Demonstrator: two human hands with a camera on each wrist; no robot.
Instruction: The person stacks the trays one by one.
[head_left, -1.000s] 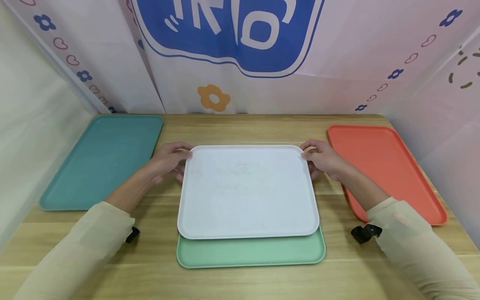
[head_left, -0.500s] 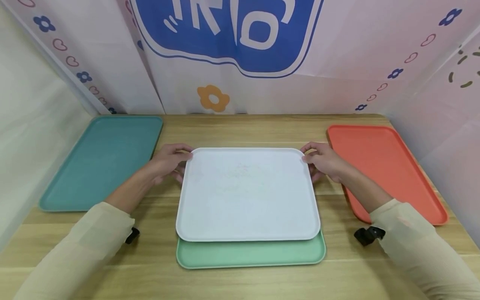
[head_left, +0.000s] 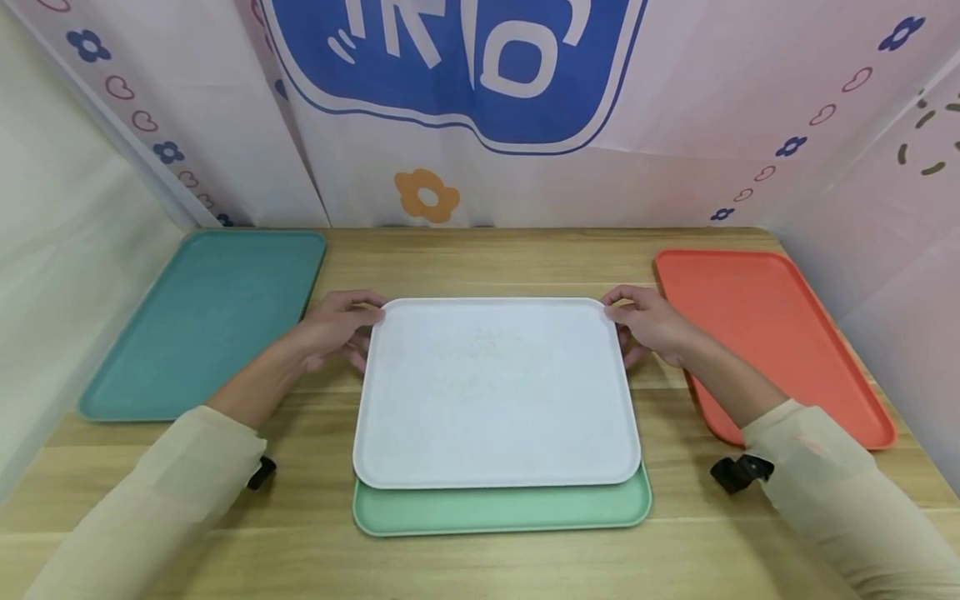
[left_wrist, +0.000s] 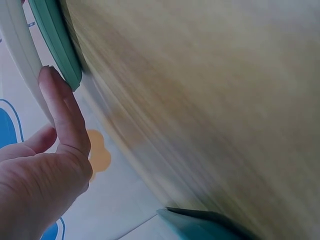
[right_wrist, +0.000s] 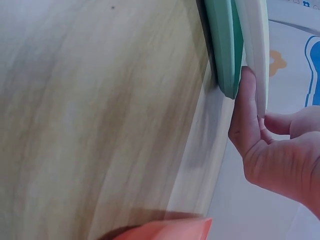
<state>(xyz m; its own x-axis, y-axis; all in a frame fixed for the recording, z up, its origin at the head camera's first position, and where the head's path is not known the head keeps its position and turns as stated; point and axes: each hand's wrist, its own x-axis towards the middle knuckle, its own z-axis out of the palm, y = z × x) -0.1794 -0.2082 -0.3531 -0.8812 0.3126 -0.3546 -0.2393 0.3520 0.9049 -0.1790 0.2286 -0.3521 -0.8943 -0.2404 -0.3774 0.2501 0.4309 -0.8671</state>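
A white tray (head_left: 495, 392) is held between both hands over a light green tray (head_left: 501, 510), whose front strip shows below it in the head view. At the white tray's far left corner my left hand (head_left: 337, 325) grips the rim, thumb on top and fingers beneath. My right hand (head_left: 647, 321) pinches the far right corner the same way. Both wrist views show a gap between the white tray (right_wrist: 256, 45) and the green tray (right_wrist: 222, 50), with fingers (left_wrist: 59, 107) reaching under the white one. Much of the green tray is hidden from above.
A teal tray (head_left: 210, 325) lies at the left of the wooden table (head_left: 480, 567). On the right lies a red tray (head_left: 772, 342), partly behind the right forearm. A printed white backdrop (head_left: 600, 192) stands along the table's back edge, with side walls left and right.
The white tray has come slightly down and toward the front, so less of the green tray shows. Both hands keep their grip on it and shift only a little.
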